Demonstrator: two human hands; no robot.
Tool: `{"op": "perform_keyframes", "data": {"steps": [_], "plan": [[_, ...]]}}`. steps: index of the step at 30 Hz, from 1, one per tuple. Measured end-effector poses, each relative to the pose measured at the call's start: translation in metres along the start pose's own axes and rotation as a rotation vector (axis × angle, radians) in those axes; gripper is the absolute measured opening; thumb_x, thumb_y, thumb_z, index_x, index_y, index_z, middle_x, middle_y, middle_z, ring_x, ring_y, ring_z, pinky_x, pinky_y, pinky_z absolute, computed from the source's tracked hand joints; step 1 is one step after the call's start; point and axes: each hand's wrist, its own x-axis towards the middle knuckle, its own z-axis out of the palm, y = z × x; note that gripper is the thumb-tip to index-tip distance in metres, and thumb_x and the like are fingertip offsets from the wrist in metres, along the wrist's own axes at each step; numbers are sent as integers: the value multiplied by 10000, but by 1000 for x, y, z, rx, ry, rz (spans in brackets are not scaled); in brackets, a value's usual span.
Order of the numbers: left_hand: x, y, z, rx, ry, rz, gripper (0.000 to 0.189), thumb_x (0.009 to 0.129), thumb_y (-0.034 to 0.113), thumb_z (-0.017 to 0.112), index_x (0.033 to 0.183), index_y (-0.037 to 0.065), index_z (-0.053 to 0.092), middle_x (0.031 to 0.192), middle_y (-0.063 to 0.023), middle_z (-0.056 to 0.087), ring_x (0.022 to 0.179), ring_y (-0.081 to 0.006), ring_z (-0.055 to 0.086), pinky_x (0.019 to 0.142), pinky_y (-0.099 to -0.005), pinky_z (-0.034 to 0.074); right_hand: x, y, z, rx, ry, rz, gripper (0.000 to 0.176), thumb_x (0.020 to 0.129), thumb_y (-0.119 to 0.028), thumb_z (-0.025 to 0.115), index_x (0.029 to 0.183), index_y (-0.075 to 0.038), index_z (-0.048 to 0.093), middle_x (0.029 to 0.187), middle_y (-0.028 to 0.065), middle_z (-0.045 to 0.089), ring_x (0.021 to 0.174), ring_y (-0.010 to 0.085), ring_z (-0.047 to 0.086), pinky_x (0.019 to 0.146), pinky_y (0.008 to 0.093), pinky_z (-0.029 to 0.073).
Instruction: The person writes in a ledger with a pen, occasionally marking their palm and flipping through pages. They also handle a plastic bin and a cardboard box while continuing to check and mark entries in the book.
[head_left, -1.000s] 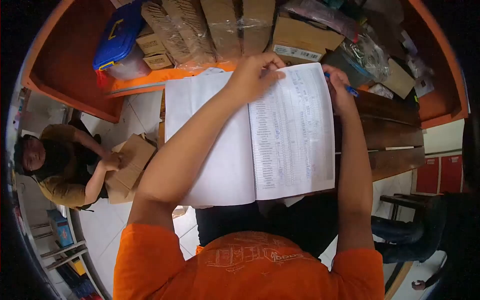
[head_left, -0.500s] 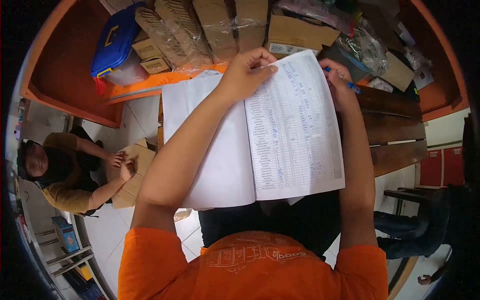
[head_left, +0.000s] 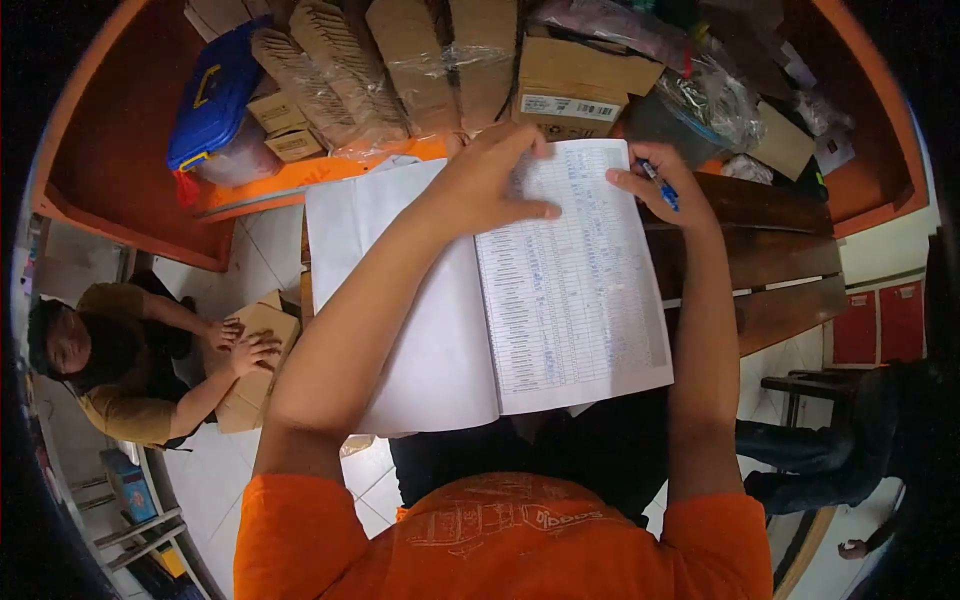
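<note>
An open book of papers lies spread before me, its left side blank white. On the right is a printed table page with blue handwritten entries. My left hand is over the top of this page, thumb and fingers apart, its fingertips blurred. My right hand is at the page's upper right corner, thumb on the paper's edge. A blue pen is tucked in the fingers of that hand.
Cardboard boxes, a blue-lidded plastic bin and plastic bags stand behind the book. A wooden slatted bench is at right. On the left, a seated person has both hands on a carton.
My left hand has let go of the page's top edge and spread its fingers. The page has flattened slightly. The person on the left has shifted a hand on the carton.
</note>
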Motion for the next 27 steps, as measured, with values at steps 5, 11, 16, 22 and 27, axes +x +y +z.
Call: {"op": "perform_keyframes", "data": {"steps": [5, 11, 16, 22, 27], "plan": [[-3, 10, 0, 311, -177, 118, 700, 551, 547, 946, 1065, 151, 685, 1202, -124, 595, 1294, -347, 495, 1046, -542, 267, 1, 2, -1, -13, 8, 122, 160, 1009, -157, 713, 930, -20, 688, 756, 7, 629, 672, 55, 577, 584, 259, 474], [-6, 9, 4, 375, -175, 87, 684, 549, 527, 949, 1077, 157, 718, 1205, -148, 595, 1326, -357, 469, 1060, -596, 259, -18, -68, -10, 307, 508, 126, 488, 1084, -517, 513, 1185, -52, 625, 740, 42, 642, 645, 125, 609, 577, 280, 497], [-5, 20, 1, 438, -241, 63, 700, 618, 512, 916, 1186, 161, 705, 1300, -192, 564, 1349, -370, 454, 1064, -590, 267, -85, -84, 51, 660, 308, 176, 425, 1056, -504, 569, 1079, -79, 584, 967, 40, 595, 795, 152, 615, 693, 331, 538], [-13, 40, 18, 544, -206, 88, 694, 742, 501, 840, 1329, 172, 672, 1361, -219, 506, 1371, -394, 419, 1086, -638, 278, -110, -65, 72, 503, 234, 264, 128, 981, -102, 676, 904, -37, 596, 921, 56, 591, 791, 139, 613, 702, 315, 534], [-16, 50, 34, 565, -110, 128, 705, 746, 502, 827, 1354, 182, 669, 1396, -211, 464, 1388, -399, 391, 1104, -692, 269, -110, -58, 77, 383, 284, 158, 140, 895, 31, 703, 845, -52, 602, 838, 20, 599, 777, 115, 595, 727, 296, 505]]}}
